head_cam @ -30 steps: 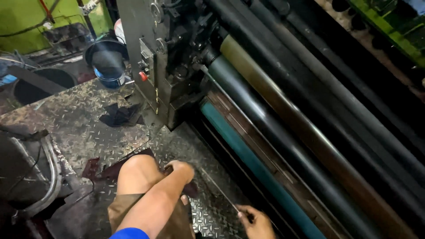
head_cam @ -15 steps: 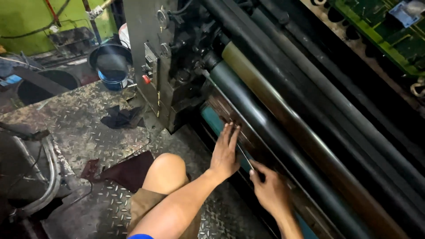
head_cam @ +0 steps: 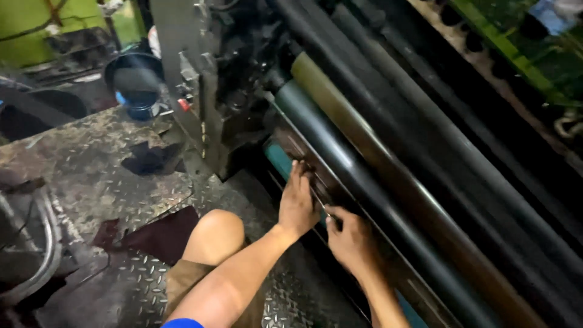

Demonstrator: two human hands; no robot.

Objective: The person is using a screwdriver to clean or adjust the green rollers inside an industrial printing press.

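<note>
**Two hands at the rollers of a printing machine**

The person's left hand (head_cam: 299,203) lay flat, fingers stretched out and open, against a dark metal bar (head_cam: 303,176) that ran along the front of the machine, just below the rollers. The right hand (head_cam: 347,238) sat just beside it, lower along the same bar, fingers curled around a thin metal rod (head_cam: 319,199); the rod's upper end passed under the left hand. How tightly the rod was gripped could not be told.

Above the bar ran one dark teal roller (head_cam: 358,182), and right behind it one olive-brown roller (head_cam: 388,158). Further back lay at least three black rollers (head_cam: 425,115), all slanting the same way. A strip of bright teal (head_cam: 279,159) showed below the bar, near the machine's grey side housing (head_cam: 182,79), which carried one small red button (head_cam: 181,104).

One bare knee (head_cam: 218,234) rested on the steel tread-plate floor (head_cam: 91,176). Two dark rags lay on that floor: one (head_cam: 152,159) near the housing, one (head_cam: 161,234) touching the knee. One black bucket (head_cam: 136,82) stood well apart, at the floor's far edge.
</note>
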